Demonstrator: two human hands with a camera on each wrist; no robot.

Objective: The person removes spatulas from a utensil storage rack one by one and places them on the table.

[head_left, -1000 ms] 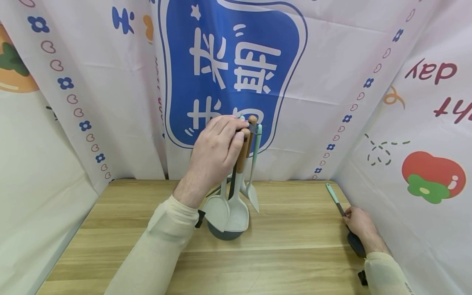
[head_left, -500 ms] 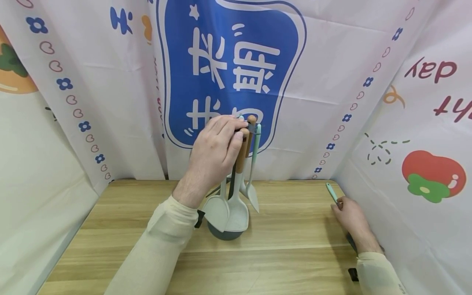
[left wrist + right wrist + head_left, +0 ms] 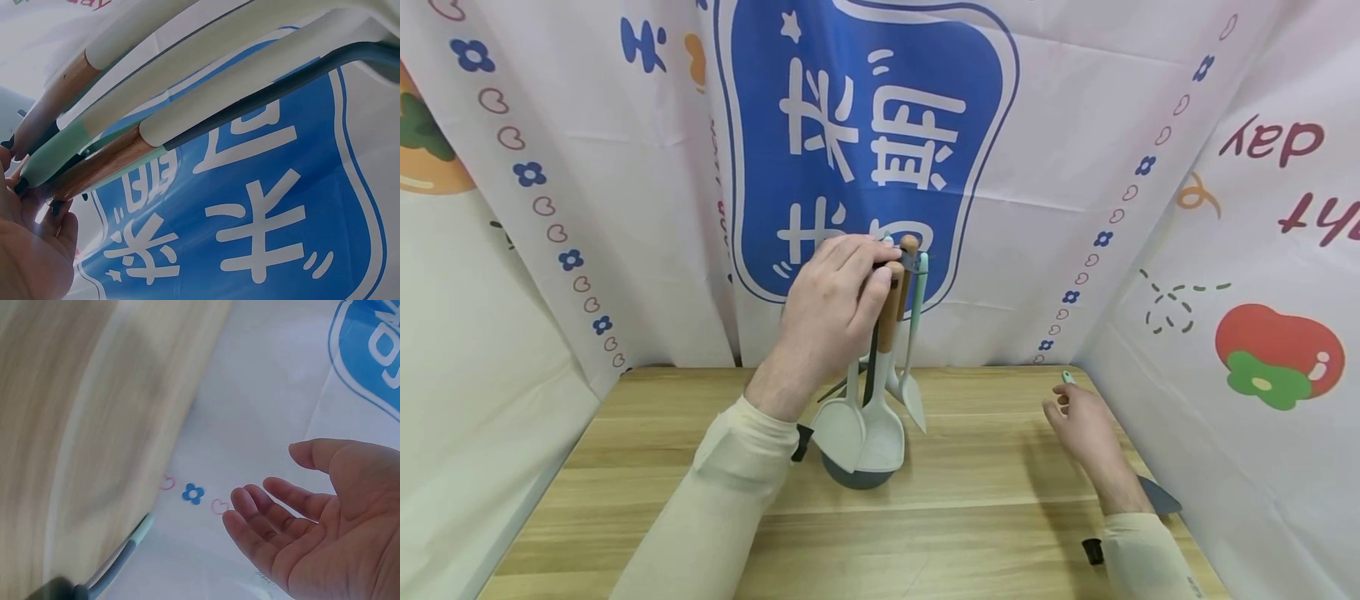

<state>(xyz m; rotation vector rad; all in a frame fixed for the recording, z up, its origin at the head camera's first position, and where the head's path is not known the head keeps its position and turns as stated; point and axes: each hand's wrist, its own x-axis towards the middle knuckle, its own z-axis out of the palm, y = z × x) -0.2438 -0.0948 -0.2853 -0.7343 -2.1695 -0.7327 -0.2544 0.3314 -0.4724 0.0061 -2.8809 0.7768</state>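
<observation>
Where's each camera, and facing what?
Head: on the head, looking forward and down at the table and utensils; left hand, right hand, sleeves show.
Left wrist: on that wrist, facing utensils and cloth; part of the left hand shows.
Right wrist: on that wrist, facing table, cloth, green-handled tool; right hand shows.
Head and left wrist share the utensils.

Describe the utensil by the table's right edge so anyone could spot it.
Find the wooden table, then its right edge. There, a utensil points its mint handle toward the far corner, dark head nearer. It lies down; the other utensils hang.
</observation>
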